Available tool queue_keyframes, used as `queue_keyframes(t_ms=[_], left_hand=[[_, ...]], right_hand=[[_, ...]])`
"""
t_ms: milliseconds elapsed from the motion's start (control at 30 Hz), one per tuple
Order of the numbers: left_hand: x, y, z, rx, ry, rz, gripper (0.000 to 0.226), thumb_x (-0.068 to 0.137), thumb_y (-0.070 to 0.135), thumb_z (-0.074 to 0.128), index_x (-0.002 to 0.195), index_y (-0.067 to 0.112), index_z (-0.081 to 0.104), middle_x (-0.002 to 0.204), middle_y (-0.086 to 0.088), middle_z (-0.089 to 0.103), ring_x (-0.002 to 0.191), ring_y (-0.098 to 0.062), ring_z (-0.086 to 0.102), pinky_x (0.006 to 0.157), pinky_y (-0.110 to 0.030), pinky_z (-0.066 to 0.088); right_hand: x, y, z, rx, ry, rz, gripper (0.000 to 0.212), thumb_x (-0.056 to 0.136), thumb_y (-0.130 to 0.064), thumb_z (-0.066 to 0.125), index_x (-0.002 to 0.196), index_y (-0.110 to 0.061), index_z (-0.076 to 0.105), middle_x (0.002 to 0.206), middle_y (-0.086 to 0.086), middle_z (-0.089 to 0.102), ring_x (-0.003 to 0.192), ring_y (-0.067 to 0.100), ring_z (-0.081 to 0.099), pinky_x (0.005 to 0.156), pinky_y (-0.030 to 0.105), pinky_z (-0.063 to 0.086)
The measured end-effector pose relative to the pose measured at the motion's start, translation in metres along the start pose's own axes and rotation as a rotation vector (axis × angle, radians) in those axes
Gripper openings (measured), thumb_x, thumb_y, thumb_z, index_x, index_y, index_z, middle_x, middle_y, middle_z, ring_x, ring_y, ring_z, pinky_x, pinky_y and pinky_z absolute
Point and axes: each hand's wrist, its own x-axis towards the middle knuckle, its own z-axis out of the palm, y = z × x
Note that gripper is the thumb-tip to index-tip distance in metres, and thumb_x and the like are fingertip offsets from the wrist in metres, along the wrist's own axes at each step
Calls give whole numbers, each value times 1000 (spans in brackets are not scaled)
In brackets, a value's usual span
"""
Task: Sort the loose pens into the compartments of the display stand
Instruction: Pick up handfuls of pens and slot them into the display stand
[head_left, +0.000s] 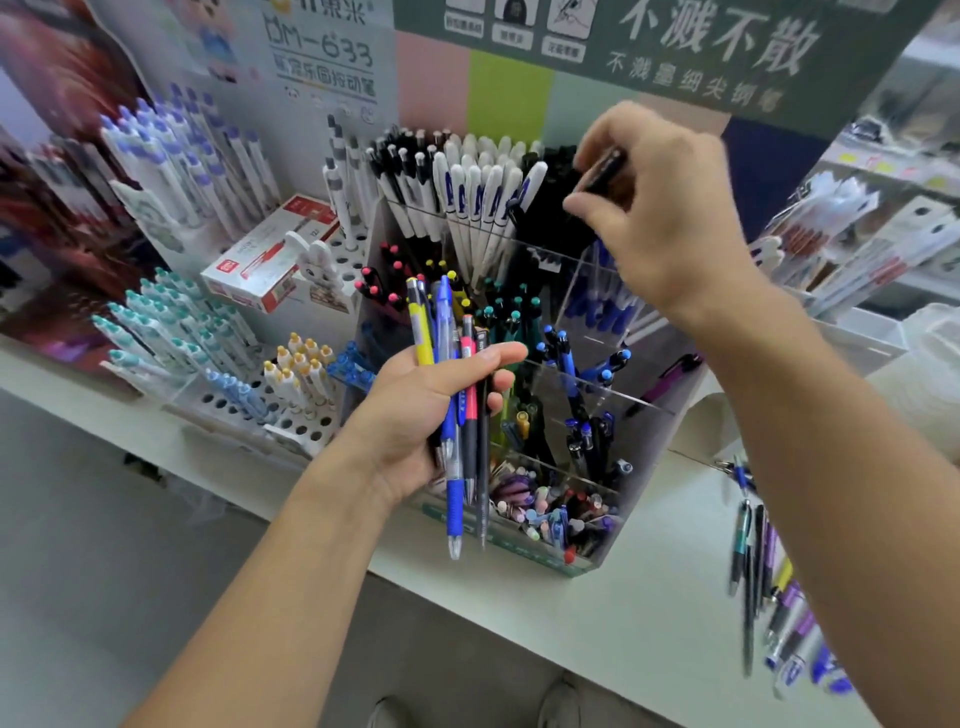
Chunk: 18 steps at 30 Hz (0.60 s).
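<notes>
Nearest you, more loose pens (774, 587) lie unsorted on the counter (623, 613) at your right. Your left hand (431, 410) grips a bundle of pens (457, 415), fingers curled round it, in front of the clear display stand (644, 447). Farther back, your right hand (660, 208) pinches one dark pen (602, 169) above the black-pen compartment (550, 208) in the back row. You look mid-placement: lower it tip-down among the matching pens, then release.

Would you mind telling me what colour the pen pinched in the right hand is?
Black, seen in the head view: the pen sits between the right hand's fingertips.
</notes>
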Motion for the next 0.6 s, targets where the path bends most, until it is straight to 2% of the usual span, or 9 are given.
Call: queue_keyframes(t_ms=[100, 167, 233, 333, 400, 467, 500, 567, 600], left_hand=[[-3, -4, -1, 39, -43, -33, 19, 95, 6, 60, 105, -5, 72, 74, -6, 69, 63, -10, 62, 59, -17, 54], [-4, -7, -1, 81, -54, -46, 20, 95, 7, 60, 108, -3, 71, 73, -3, 68, 61, -10, 62, 55, -19, 54], [-4, -9, 0, 84, -53, -47, 18, 94, 6, 61, 108, -4, 67, 73, -5, 68, 61, -12, 63, 54, -19, 53], [-3, -11, 2, 52, -49, -56, 14, 91, 6, 66, 104, 5, 59, 75, -9, 69, 61, -15, 65, 53, -19, 54], [-1, -14, 3, 47, -48, -48, 17, 89, 7, 68, 102, 7, 58, 76, -9, 70, 63, -16, 66, 57, -20, 57], [2, -18, 5, 66, -39, -30, 15, 85, 8, 70, 97, 6, 62, 77, -10, 72, 65, -16, 68, 62, -21, 59], [4, -20, 7, 65, -28, -20, 15, 84, 8, 71, 96, 5, 63, 77, -11, 72, 66, -16, 68, 63, -22, 59], [6, -22, 10, 45, -10, 22, 21, 80, 6, 73, 99, 3, 63, 79, -13, 71, 67, -18, 70, 63, -24, 58], [7, -23, 12, 51, -10, 54, 29, 77, 7, 74, 103, 1, 63, 79, -14, 71, 68, -18, 70, 64, -25, 59]], right_hand=[[16, -2, 11, -235, -175, -92, 24, 89, -20, 76, 107, -12, 63, 110, 8, 59, 100, 26, 54, 83, 35, 43], [23, -6, 18, -380, -239, -111, 31, 93, -24, 71, 116, -9, 57, 119, 14, 55, 110, 34, 51, 88, 42, 44], [22, -9, 24, -482, -249, -122, 40, 98, -31, 63, 125, -5, 49, 128, 19, 51, 119, 39, 47, 93, 50, 43], [7, -3, 29, -559, -206, -152, 43, 102, -37, 53, 128, -4, 45, 132, 19, 44, 121, 39, 40, 93, 50, 40], [-7, -1, 27, -576, -191, -172, 46, 101, -37, 54, 134, -7, 45, 136, 18, 41, 124, 39, 38, 96, 50, 37], [-21, -4, 20, -497, -131, -177, 53, 99, -37, 56, 144, -14, 43, 140, 15, 41, 129, 37, 38, 103, 48, 37], [-31, -5, 14, -400, -71, -148, 51, 98, -38, 59, 142, -15, 48, 136, 12, 46, 126, 33, 42, 104, 44, 39], [-52, -5, 4, -121, -52, 15, 33, 94, -42, 66, 116, -18, 70, 111, 0, 66, 103, 17, 59, 92, 35, 49], [-60, -3, 2, 17, -160, 123, 26, 91, -44, 70, 98, -20, 77, 92, -4, 72, 84, 9, 63, 80, 32, 53]])
